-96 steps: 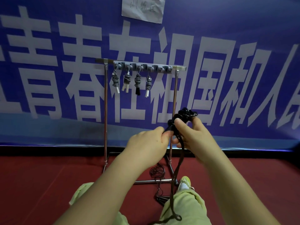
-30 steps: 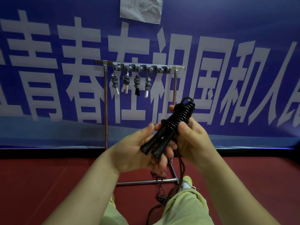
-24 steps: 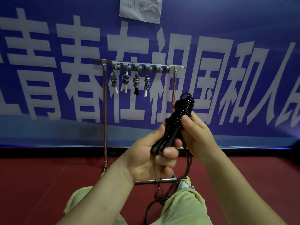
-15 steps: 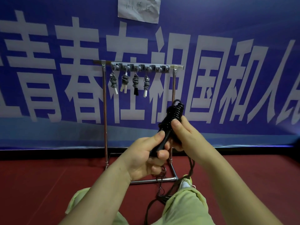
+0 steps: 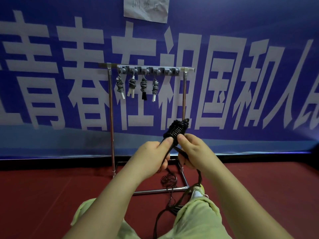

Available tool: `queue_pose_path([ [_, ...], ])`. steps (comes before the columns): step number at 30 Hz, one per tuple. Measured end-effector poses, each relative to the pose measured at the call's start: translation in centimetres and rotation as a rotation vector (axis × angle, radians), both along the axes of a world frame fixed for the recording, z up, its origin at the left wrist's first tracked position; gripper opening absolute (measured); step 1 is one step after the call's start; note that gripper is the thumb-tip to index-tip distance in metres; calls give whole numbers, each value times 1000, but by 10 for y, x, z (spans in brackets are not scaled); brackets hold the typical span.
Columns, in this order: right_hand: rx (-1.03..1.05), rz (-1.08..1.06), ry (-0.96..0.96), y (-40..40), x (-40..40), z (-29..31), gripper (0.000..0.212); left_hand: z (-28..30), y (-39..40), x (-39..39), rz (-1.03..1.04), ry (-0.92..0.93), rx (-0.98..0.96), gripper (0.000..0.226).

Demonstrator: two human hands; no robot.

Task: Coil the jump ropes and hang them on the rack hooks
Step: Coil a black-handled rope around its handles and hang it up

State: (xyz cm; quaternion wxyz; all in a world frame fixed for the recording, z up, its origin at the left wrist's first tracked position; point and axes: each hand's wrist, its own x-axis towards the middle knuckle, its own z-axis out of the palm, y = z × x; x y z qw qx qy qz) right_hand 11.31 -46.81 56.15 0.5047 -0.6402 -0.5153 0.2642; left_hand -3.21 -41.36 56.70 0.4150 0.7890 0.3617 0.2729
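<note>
Both hands, left (image 5: 151,152) and right (image 5: 195,150), pinch the black coiled jump rope (image 5: 176,130) below its wraps; the limp, light cord likely unravels unless held there.

Both forearms (image 5: 110,195) are bare, no sleeves, watch or rings showing on either hand. The legs wear loose pale yellow-green trousers (image 5: 198,219). One shoe (image 5: 198,193) shows, white with yellow-green trim.

Black jump rope (image 5: 177,131); blue banner (image 5: 259,23) with white characters; red floor (image 5: 43,195); pale green trousers (image 5: 198,219); silver rack (image 5: 111,118) bearing grey-wound ropes (image 5: 132,83).
</note>
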Motion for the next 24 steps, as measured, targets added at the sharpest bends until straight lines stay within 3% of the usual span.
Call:
queue_pose_path([
  [4,20,-13,-29,0,-4,-3,26,-2,6,1,41,59,62,67],
  [8,17,44,100,-2,-8,0,25,0,9,-3,62,119,177,65],
  [14,-29,20,114,4,-13,2,56,1,-6,-2,70,287,413,47],
  [16,-1,-4,124,6,-13,1,48,0,-9,-1,36,243,333,43],
  [19,85,44,300,5,-15,3,25,-4,-3,-3,-60,75,36,41],
  [21,109,48,416,4,-15,5,27,-7,0,-3,-162,-28,-203,45],
  [24,196,92,504,8,-16,3,47,-9,-3,-5,-402,-142,-502,51],
])
